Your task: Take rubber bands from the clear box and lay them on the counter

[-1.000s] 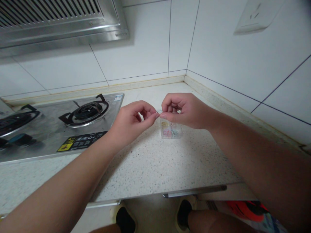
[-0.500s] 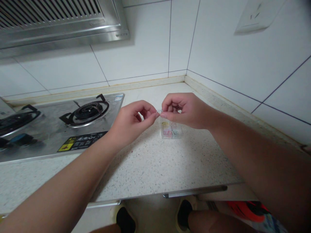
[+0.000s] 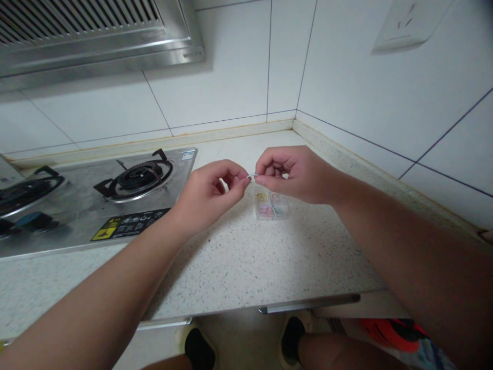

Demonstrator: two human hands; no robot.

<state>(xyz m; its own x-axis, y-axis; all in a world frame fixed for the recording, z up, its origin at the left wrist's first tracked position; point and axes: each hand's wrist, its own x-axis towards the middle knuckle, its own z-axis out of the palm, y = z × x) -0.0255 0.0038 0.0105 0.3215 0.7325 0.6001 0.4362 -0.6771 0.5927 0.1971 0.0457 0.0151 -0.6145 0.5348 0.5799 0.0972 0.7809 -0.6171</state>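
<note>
My left hand (image 3: 221,191) and my right hand (image 3: 290,172) meet at their fingertips above the counter, thumb pinched to finger on each. A tiny whitish thing, like a thin band (image 3: 252,176), stretches across the small gap between them; its exact kind is too small to make out. Under and just in front of my right hand stands a small clear plastic box (image 3: 271,218) with compartments. Small yellow, pink, purple and greenish items lie in it, and its far part is hidden by my right hand.
To the left, a steel gas hob (image 3: 150,190) with black burners is set into the speckled counter (image 3: 246,267). A range hood (image 3: 115,31) hangs above it. White tiled walls meet behind the counter, with a socket (image 3: 412,23) at right. A drawer handle (image 3: 308,304) juts out below.
My fingertips have drawn slightly apart, and more of the whitish thing shows between them. The box and counter look the same.
</note>
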